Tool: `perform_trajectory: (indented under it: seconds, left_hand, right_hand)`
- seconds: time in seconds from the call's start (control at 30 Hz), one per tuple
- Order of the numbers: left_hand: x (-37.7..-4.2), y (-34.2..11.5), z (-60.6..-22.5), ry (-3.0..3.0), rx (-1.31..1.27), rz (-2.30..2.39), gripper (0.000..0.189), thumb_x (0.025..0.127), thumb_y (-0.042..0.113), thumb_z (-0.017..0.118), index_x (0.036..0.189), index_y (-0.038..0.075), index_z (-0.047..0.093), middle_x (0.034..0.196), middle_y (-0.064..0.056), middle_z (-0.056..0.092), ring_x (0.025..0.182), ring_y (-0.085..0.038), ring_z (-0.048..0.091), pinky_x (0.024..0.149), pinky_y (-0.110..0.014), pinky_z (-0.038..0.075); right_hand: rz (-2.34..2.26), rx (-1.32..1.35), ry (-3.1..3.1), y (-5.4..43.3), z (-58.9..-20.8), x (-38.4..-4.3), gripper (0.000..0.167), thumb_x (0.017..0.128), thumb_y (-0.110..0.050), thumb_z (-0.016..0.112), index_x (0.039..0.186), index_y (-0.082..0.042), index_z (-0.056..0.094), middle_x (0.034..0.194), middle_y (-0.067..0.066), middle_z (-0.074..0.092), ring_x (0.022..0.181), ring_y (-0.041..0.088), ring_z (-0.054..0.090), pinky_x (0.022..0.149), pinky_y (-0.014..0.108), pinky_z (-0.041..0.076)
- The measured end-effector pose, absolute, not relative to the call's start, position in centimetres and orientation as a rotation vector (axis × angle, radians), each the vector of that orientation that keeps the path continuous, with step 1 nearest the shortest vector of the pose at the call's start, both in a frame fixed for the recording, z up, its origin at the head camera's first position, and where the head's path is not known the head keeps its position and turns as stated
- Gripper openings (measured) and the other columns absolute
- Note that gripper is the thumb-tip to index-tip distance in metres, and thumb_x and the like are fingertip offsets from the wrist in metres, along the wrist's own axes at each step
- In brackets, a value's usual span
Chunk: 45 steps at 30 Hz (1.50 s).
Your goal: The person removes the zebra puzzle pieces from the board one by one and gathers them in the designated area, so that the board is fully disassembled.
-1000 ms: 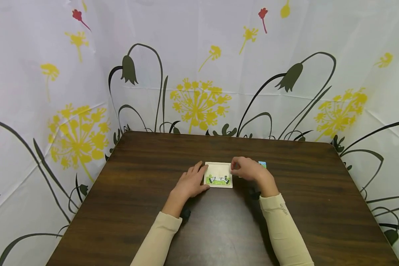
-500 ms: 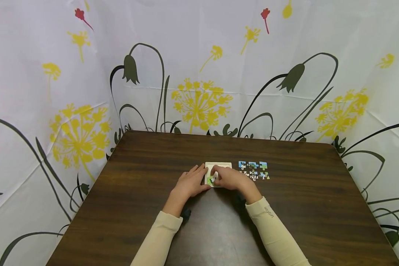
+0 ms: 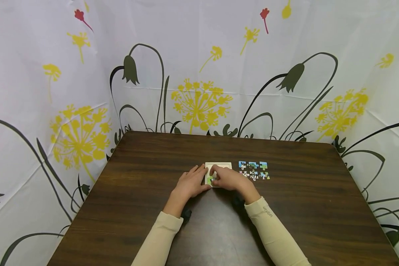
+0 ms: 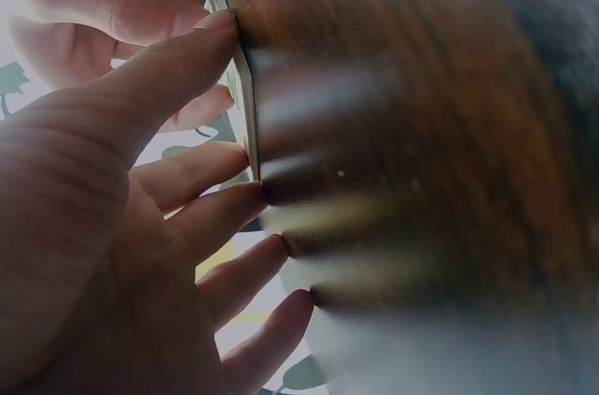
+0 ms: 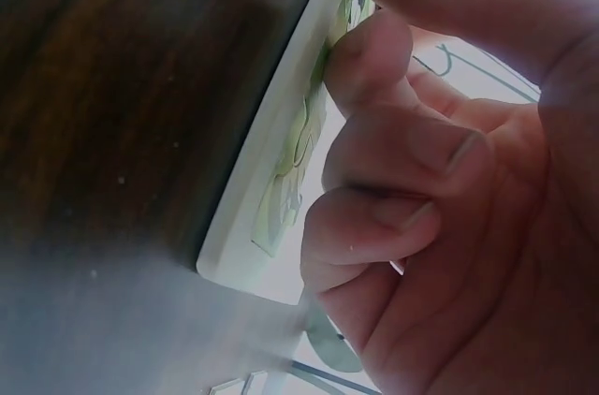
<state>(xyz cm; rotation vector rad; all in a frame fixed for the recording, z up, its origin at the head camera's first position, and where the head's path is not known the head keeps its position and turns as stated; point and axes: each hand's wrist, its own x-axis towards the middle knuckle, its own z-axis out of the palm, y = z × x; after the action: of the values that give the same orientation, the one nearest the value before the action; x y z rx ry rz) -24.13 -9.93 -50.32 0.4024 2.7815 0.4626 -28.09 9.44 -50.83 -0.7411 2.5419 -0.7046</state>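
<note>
A shallow wooden puzzle tray lies on the table in the head view, with green-and-white puzzle pieces along its near side. My left hand rests at the tray's left side, its fingers fairly straight, the thumb on the near corner. In the left wrist view, the thumb and two fingertips touch the tray's pale edge. My right hand is over the tray, curled, thumb and index finger on a puzzle piece at the left part; the hand mostly hides that piece. The other right fingers curl just above the laid pieces.
Right of the tray, several loose jigsaw pieces lie in two rows on the dark wooden table. Behind the table's far edge hangs a white curtain printed with flowers.
My right hand has moved left from the tray's right edge to over its left part, uncovering the loose pieces. It has barely moved since half a second ago. The left hand has stayed put.
</note>
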Motion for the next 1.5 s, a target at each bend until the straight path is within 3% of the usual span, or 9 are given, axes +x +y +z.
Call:
perform_trajectory:
  seconds: [0.47, 0.53, 0.8, 1.17, 1.4, 1.5]
  left_hand:
    - [-24.1, -9.9, -50.1, 2.781, 0.390, 0.473, 0.074, 0.102, 0.043, 0.075, 0.165, 0.017, 0.045, 0.178, -0.007, 0.031, 0.165, -0.034, 0.030, 0.127, -0.066, 0.032]
    - [-24.1, -9.9, -50.2, 2.784, 0.390, 0.468, 0.074, 0.102, 0.043, 0.075, 0.165, 0.018, 0.045, 0.178, -0.007, 0.032, 0.164, -0.034, 0.030, 0.127, -0.066, 0.032]
    - [-24.3, -9.8, -50.4, 2.789, 0.386, 0.441, 0.075, 0.102, 0.044, 0.075, 0.165, 0.018, 0.045, 0.178, -0.007, 0.032, 0.164, -0.035, 0.031, 0.126, -0.067, 0.033]
    - [-24.2, -9.8, -50.5, 2.797, 0.380, 0.435, 0.078, 0.101, 0.048, 0.074, 0.166, 0.018, 0.044, 0.178, -0.006, 0.031, 0.165, -0.033, 0.030, 0.127, -0.064, 0.033]
    - [-24.1, -9.8, -50.4, 2.804, 0.381, 0.442, 0.077, 0.102, 0.046, 0.074, 0.167, 0.017, 0.043, 0.178, -0.006, 0.032, 0.164, -0.033, 0.031, 0.127, -0.064, 0.033]
    - [-24.1, -9.8, -50.4, 2.804, 0.384, 0.441, 0.078, 0.102, 0.046, 0.074, 0.167, 0.017, 0.043, 0.178, -0.006, 0.032, 0.164, -0.034, 0.031, 0.127, -0.064, 0.033]
  right_hand:
    - [-0.738, -0.757, 2.528, 9.5, -50.6, -28.0, 0.031, 0.103, -0.015, 0.072, 0.126, -0.011, 0.051, 0.075, 0.000, 0.061, 0.063, 0.014, 0.052, 0.064, 0.030, 0.043]
    - [-0.736, -0.813, 2.555, 9.7, -52.0, -28.7, 0.030, 0.104, -0.018, 0.071, 0.125, -0.012, 0.052, 0.075, -0.001, 0.059, 0.063, 0.014, 0.052, 0.063, 0.031, 0.043]
    - [-0.749, -0.847, 2.637, 9.6, -49.8, -28.1, 0.004, 0.108, -0.016, 0.064, 0.109, -0.012, 0.065, 0.074, -0.002, 0.055, 0.061, 0.012, 0.046, 0.061, 0.028, 0.039]
    - [-0.990, -0.786, 2.467, 12.4, -47.7, -28.6, 0.005, 0.105, -0.014, 0.067, 0.102, -0.012, 0.068, 0.065, -0.004, 0.052, 0.056, 0.010, 0.043, 0.059, 0.028, 0.040]
    - [-1.020, -0.681, 2.429, 15.9, -47.1, -29.4, 0.008, 0.104, -0.011, 0.065, 0.101, -0.005, 0.069, 0.089, 0.013, 0.071, 0.070, 0.013, 0.052, 0.065, 0.030, 0.045]
    - [-0.987, -0.664, 2.414, 17.3, -47.0, -29.6, 0.011, 0.103, -0.006, 0.062, 0.094, -0.004, 0.067, 0.078, 0.006, 0.061, 0.065, 0.013, 0.047, 0.064, 0.030, 0.042]
